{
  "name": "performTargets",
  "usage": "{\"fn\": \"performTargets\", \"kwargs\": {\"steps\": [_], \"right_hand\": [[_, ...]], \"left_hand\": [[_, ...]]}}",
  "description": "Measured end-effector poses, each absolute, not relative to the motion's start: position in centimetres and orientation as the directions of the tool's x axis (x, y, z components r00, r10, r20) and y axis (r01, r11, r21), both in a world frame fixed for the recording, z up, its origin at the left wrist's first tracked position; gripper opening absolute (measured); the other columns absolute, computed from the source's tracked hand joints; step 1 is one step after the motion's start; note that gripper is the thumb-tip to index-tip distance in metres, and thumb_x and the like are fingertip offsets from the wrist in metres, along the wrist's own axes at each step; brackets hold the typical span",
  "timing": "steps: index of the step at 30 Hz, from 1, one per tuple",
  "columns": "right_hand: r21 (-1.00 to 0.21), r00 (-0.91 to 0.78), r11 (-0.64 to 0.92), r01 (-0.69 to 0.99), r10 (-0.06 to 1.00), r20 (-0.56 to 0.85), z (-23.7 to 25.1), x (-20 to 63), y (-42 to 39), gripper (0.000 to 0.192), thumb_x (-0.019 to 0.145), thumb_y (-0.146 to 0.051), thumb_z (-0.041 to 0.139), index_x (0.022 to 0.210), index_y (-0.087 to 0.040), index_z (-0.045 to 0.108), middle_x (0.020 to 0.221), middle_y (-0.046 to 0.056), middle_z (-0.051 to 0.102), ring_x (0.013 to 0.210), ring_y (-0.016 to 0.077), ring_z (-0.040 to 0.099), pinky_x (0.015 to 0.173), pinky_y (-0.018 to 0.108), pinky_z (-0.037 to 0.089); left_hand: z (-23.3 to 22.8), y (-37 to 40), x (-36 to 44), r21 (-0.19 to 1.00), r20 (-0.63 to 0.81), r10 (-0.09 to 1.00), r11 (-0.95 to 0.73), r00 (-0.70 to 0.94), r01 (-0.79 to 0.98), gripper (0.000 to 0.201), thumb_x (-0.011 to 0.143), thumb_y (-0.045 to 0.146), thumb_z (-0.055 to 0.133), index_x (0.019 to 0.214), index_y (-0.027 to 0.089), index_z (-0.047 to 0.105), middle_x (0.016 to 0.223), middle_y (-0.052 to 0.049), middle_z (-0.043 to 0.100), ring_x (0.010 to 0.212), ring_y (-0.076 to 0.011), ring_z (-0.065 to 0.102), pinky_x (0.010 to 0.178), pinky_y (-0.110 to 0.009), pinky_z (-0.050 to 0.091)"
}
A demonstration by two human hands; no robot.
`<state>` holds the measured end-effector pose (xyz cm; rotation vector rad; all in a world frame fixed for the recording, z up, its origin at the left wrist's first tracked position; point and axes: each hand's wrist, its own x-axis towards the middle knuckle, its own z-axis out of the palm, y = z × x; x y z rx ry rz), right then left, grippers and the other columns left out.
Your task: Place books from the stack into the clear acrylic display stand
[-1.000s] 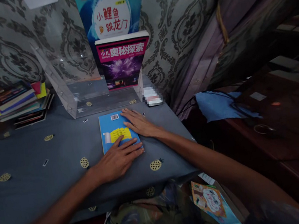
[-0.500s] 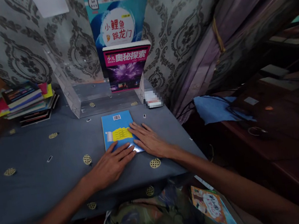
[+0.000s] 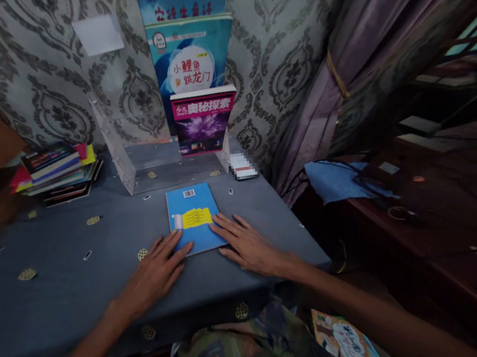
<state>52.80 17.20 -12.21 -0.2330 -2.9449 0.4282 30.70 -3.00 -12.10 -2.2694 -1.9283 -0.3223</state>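
Near the front edge of the table [image 3: 60, 295], toward its right corner, a thin blue book [image 3: 194, 216] lies flat with its back cover up, barcode at the far end. Both hands rest open and flat on the cloth, gripping nothing: the left hand [image 3: 152, 275] has its fingertips touching the book's near left corner, and the right hand [image 3: 247, 247] touches the near right corner.

Judging by its look, the book is a light, slim paperback: it should bend if lifted by one corner, and its glossy cover may slide easily on the grey cloth. The firmest hold would likely be along the two long edges, or with a thumb slipped under the near edge.

Counted: one blue book on the cloth; one clear stand [image 3: 151, 149] at the back edge holding three upright books [image 3: 204, 118], stepped one behind another; one stack of books [image 3: 57, 170] at the back left corner, too many and too blurred to count; one picture book [image 3: 348, 345] lying low beside the table's right side.
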Motion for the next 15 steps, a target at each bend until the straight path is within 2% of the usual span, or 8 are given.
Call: {"fn": "performTargets", "kwargs": {"steps": [7, 11, 13, 15], "right_hand": [[-0.31, -0.979, 0.945, 0.1, 0.149, 0.138, -11.8, 54.5, 15.5, 0.065, 0.101, -0.045, 0.051, 0.157, -0.017, 0.033, 0.162, 0.016, 0.031, 0.152, 0.03, 0.025, 0.121, 0.061, 0.026], [-0.302, -0.983, 0.951, 0.068, 0.116, 0.142, -12.1, 56.7, 13.6, 0.072, 0.097, -0.049, 0.057, 0.157, -0.017, 0.033, 0.161, 0.018, 0.032, 0.151, 0.0324, 0.028, 0.119, 0.063, 0.028], [-0.276, -0.983, 0.959, 0.059, 0.103, 0.15, -12.6, 57.9, 12.5, 0.07, 0.096, -0.042, 0.061, 0.156, -0.016, 0.036, 0.159, 0.018, 0.036, 0.149, 0.0331, 0.033, 0.118, 0.062, 0.031], [-0.252, -0.977, 0.966, 0.056, 0.105, 0.185, -13.2, 58.8, 11.7, 0.061, 0.095, -0.026, 0.059, 0.153, -0.019, 0.041, 0.155, 0.016, 0.044, 0.146, 0.0313, 0.039, 0.117, 0.06, 0.035]], "left_hand": [[-12.0, -4.9, 32.2, 0.067, 0.259, 0.956, -0.157, 0.135, 0.985, 0.058, 0.101, 0.04, 0.049, 0.156, 0.028, 0.033, 0.161, -0.011, 0.036, 0.149, -0.0265, 0.035, 0.118, -0.051, 0.037], [-11.9, -7.4, 34.1, -0.009, 0.286, 0.941, -0.189, 0.184, 0.982, 0.068, 0.096, 0.047, 0.056, 0.157, 0.028, 0.032, 0.159, -0.012, 0.039, 0.144, -0.0288, 0.043, 0.113, -0.052, 0.043], [-12.5, -8.5, 35.0, -0.087, 0.325, 0.92, -0.201, 0.218, 0.976, 0.063, 0.097, 0.039, 0.054, 0.156, 0.027, 0.034, 0.156, -0.011, 0.044, 0.14, -0.0272, 0.048, 0.11, -0.048, 0.048], [-13.6, -9.2, 35.6, -0.164, 0.378, 0.893, -0.194, 0.243, 0.967, 0.058, 0.098, 0.023, 0.048, 0.155, 0.028, 0.035, 0.152, -0.009, 0.051, 0.137, -0.0238, 0.053, 0.109, -0.042, 0.049]]}}
